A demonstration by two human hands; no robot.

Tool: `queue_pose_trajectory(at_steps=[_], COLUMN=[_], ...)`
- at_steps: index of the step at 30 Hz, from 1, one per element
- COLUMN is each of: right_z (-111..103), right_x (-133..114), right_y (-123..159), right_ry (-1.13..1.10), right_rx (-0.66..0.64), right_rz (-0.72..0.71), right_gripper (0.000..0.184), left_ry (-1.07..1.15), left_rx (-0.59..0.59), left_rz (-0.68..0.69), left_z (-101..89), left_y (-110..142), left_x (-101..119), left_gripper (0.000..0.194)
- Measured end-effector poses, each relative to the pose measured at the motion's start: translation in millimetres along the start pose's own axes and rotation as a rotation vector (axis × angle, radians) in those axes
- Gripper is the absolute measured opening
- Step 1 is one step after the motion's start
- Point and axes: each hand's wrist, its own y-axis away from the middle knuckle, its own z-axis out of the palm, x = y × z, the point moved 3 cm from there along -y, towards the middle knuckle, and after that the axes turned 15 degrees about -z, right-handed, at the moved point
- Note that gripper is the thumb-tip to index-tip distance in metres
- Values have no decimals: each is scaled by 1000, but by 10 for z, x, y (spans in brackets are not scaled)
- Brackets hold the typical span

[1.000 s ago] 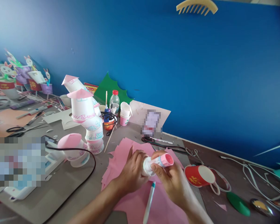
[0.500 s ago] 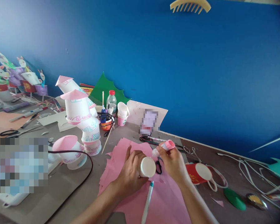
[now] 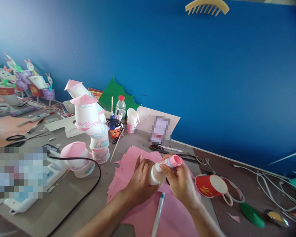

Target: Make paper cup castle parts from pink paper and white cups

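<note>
One white paper cup (image 3: pixel 158 178) in the left hand (image 3: pixel 140 181), one glue stick (image 3: pixel 168 161) in the right hand (image 3: pixel 180 181), all lower centre of frame over the pink paper (image 3: pixel 128 156). From where I stand, the step in hand reads as gluing: stick's pale tip sits at the cup's upper edge. Looks like contact, can't confirm.

Left grip: wrapped round the cup's side. Right grip: barrel pinched between thumb and fingers, pink end pointing up and right.

Next move calls for a steady cup and light, even pressure along that edge; too hard and the thin wall could dent, I'd guess.

Cup looks plain, no drawing on the part I can see. Round end tilts toward me; base or mouth, can't tell. Fingers hide much of the wall. By contrast, the cup tower (image 3: pixel 86 113) left of centre carries pink and teal marks plus pink cone tops.

White marker (image 3: pixel 158 215), teal cap, lies on the pink paper, bottom centre. Red cup (image 3: pixel 207 186) looks tipped over, right of the right hand.
</note>
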Motion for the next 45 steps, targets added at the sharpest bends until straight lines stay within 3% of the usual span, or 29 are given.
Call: queue_pose_trajectory(at_steps=[3,6,8,11,14,21,27,32,38,45], right_z=[-73,-282,-375,-335,-180,2,-8,-119,-126,-85], right_x=[93,221,289,279,205,258,435,482,438,343], right_y=[-18,-40,-43,-26,9,52,83,2,11,38], right_ry=[-8,11,-183,-552,-651,-486,-237,2,-335,-22], right_rx=[30,217,271,169,0,-68,30,137,132,114], right_rz=[43,164,281,423,462,498,452,399,526,345], right_gripper=[27,34,39,42,43,46,47,47,48,41], left_ry=[7,-4,-12,-51,-74,-99,-151,-125,-98,-33], left_rx=[-14,-52,-58,-27,-5,-62,-104,-153,-92,-94], left_rz=[-5,26,28,24,22,53,78,170,76,9], left_z=[-18,-40,-51,-57,-58,-29,24,0,8,-5], left_y=[8,23,23,11,0,27,80,94,40,30], left_x=[10,40,45,30,19,68,103,150,65,86], left_gripper=[44,45,47,48,45,33,24,31,37,36])
